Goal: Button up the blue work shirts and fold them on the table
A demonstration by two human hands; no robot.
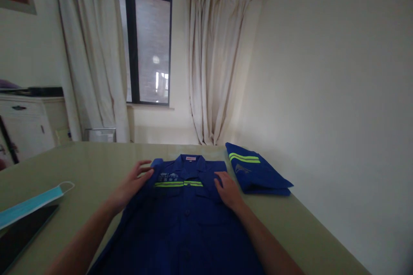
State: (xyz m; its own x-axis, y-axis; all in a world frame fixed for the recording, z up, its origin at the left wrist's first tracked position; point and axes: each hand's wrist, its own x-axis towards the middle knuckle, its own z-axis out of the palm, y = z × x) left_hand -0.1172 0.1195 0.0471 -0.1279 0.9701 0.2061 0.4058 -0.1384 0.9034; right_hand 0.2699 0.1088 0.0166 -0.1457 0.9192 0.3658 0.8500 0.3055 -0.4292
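A dark blue work jacket (187,227) with a collar, buttons and a yellow-green stripe across the chest lies front side up before me. At its left shoulder edge is my left hand (130,184), fingers slightly bent and apart, the tips against the cloth. My right hand (228,190) rests on the jacket's right chest side, with its fingers loosely spread. The jacket's lower part runs out of view at the bottom. A second blue garment (254,172), folded and with two bright stripes, lies just beyond my right hand.
The pale green table (97,167) carries a light blue face mask (30,206) and a dark flat device (27,234) at the left. A wall (338,116) stands along the right side. Behind are a window (151,47), curtains (209,51) and a white cabinet (26,120).
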